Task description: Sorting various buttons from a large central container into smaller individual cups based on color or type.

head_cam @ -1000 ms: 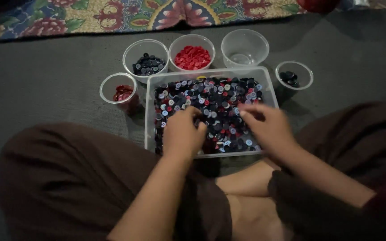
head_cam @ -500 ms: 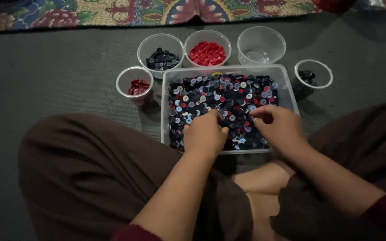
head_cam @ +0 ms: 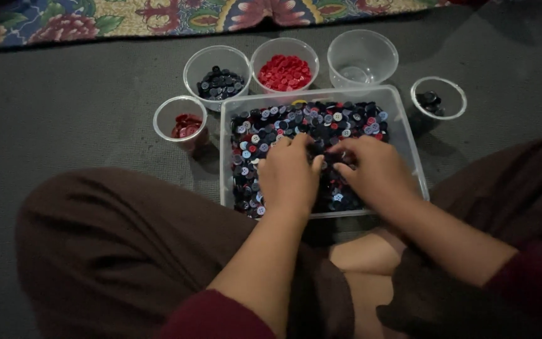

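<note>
Item: clear rectangular plastic tray point(head_cam: 409, 135) of mixed dark, red and pale buttons point(head_cam: 296, 122), on the grey floor. I see my left hand point(head_cam: 288, 176) and right hand point(head_cam: 377, 172) resting curled on the heap, fingertips meeting; any pinch hidden. Nearest buttons lie toward 12 o'clock. Five clear cups ring the tray's 9-to-2 side.

No labels, signs or screens visible. Only containers, all clear unmarked plastic: rectangular tub point(head_cam: 409, 135) at centre, near person, full of mixed dark, red and pale buttons; three round cups along far side; smaller cup point(head_cam: 180, 119) at left and smaller cup point(head_cam: 438, 98) at right.
</note>
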